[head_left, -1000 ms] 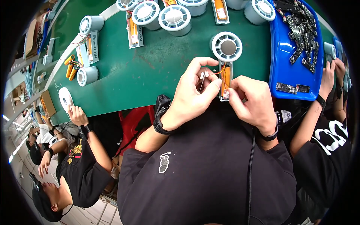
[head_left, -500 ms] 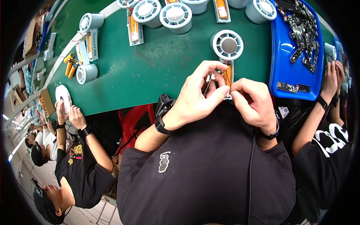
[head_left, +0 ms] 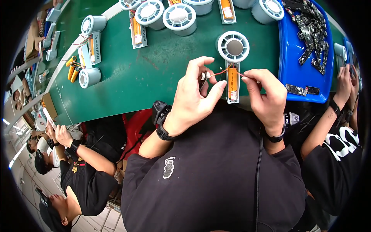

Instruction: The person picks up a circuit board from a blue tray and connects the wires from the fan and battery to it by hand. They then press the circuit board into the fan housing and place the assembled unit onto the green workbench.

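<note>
In front of me lies a light-blue handheld fan (head_left: 235,47) with a round slotted head and an opened handle pointing toward me. An orange battery (head_left: 232,81) sits in the handle. My left hand (head_left: 193,98) holds a small dark circuit board (head_left: 202,82) with white connectors, left of the handle; its thumb stands apart from the upper fingers. A red wire (head_left: 220,72) runs from the fan's neck toward that board. To the right of the handle, my right hand (head_left: 268,94) pinches the end of a thin dark reddish wire (head_left: 241,74) between thumb and forefinger.
At the right, a blue tray (head_left: 285,73) holds many dark circuit boards (head_left: 311,34). More fans (head_left: 179,17) with open handles stand along the far side. Orange batteries (head_left: 72,69) lie at the left beside another fan (head_left: 89,77). Co-workers sit on both sides.
My hands have moved apart, uncovering the battery and handle. My right hand has drawn a wire out to the right. The left co-worker's hands and white object have shifted lower left.
</note>
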